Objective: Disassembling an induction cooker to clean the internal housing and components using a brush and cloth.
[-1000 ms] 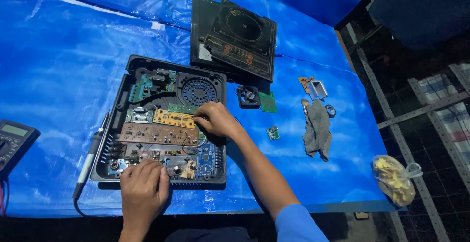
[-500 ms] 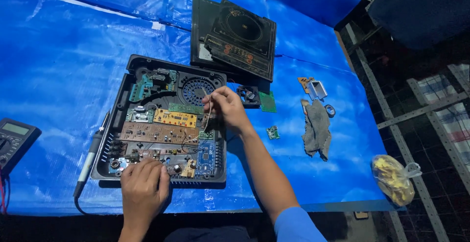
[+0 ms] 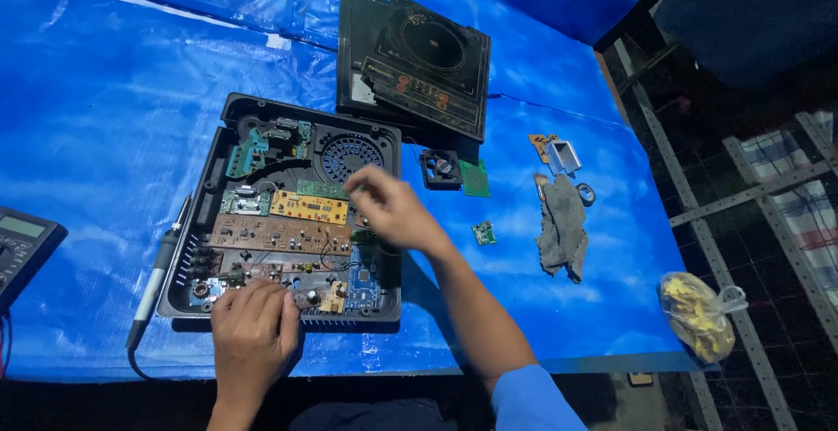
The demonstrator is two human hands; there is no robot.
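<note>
Head view, nearest first: left hand [image 3: 253, 331] lies flat, fingers spread loosely, pressing the near edge of the opened black cooker base [image 3: 288, 213] on the blue tarp [image 3: 105, 117], gripping nothing. Beyond it, right hand [image 3: 390, 211] hovers blurred over the circuit boards [image 3: 281, 236]; whether it pinches anything cannot be told. Soldering iron [image 3: 160, 267] lies left; glass cooktop panel [image 3: 419, 60] rests farther back.

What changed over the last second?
The right hand rose from the boards, lifted a thin wire, and now sweeps left, blurred; the wire can't be made out. The left hand stayed on the case front edge; soldering iron unmoved.
</note>
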